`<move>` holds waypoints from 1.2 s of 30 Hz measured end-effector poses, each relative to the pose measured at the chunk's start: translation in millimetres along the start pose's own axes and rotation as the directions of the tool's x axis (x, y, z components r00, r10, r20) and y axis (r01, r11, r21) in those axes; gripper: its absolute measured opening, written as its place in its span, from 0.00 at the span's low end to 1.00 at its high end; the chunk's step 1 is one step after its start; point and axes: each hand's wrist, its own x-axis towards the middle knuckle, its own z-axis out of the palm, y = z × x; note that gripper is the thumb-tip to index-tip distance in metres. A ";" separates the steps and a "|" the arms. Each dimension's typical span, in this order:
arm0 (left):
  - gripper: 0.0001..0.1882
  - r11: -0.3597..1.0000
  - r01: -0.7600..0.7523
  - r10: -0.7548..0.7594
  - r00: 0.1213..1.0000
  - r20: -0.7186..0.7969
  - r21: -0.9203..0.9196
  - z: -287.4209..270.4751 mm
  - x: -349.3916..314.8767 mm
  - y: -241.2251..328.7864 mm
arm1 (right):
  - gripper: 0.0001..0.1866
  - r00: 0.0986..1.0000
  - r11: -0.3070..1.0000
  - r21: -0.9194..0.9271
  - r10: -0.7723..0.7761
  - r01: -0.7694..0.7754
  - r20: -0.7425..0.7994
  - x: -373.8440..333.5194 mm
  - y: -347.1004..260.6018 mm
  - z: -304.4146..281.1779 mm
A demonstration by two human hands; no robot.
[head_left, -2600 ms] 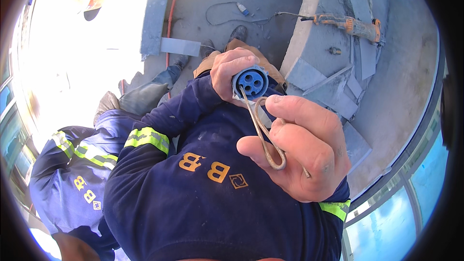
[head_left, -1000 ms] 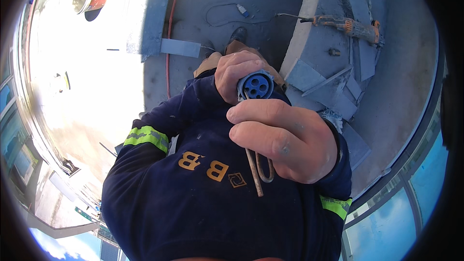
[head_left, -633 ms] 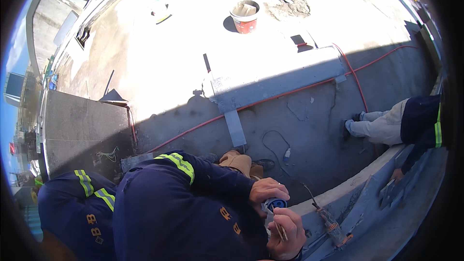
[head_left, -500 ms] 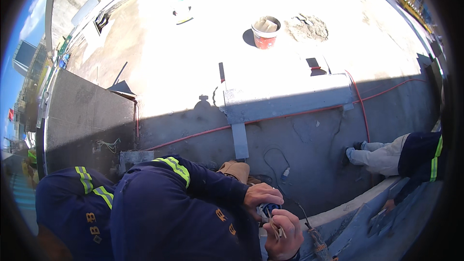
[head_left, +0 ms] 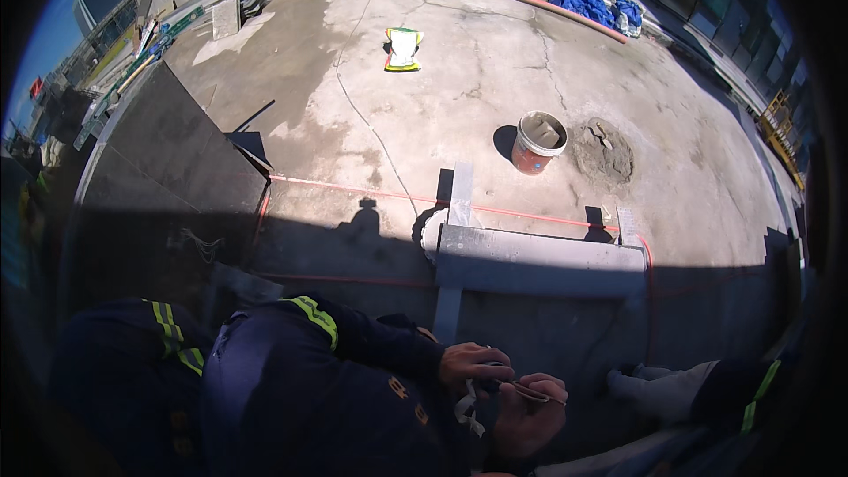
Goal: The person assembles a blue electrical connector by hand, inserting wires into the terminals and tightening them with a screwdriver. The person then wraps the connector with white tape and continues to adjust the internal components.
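Low in the view, close to my body, my left hand (head_left: 477,364) and my right hand (head_left: 532,408) almost meet. Between the right thumb and fingers are thin pale strands (head_left: 530,393), like cord or wire. The fingers of the left hand curl in beside them, around something mostly hidden and dark in the shade. A crumpled white strip (head_left: 468,408) dangles under the left hand. What it is attached to does not show.
A long grey panel (head_left: 539,269) lies ahead, near a red hose (head_left: 353,186). Farther off are a red bucket (head_left: 537,143), rubble (head_left: 603,152) and a white-yellow bag (head_left: 404,49). At right, another person's pale trouser leg (head_left: 671,389); at left, a dark board (head_left: 168,168).
The view has tipped upward, so more of the sunlit floor shows and the shade looks darker. The blue thing between my hands is no longer visible; a white strip now hangs down.
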 end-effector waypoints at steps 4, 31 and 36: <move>0.31 0.999 -0.037 0.039 0.998 -0.045 0.039 -17.1 5.0 -4.6 | 0.21 0.998 0.994 -0.093 0.052 -0.049 0.027 2.4 2.9 6.5; 0.52 0.938 -0.078 0.098 0.994 0.042 -0.339 7.9 4.5 -29.4 | 0.11 0.912 0.998 0.037 -0.058 0.047 0.407 46.4 -51.6 -55.6; 0.45 0.926 -0.082 0.092 0.996 0.009 -0.369 19.3 11.9 -34.9 | 0.14 0.885 0.980 0.021 -0.186 0.196 0.426 37.1 -49.5 -64.6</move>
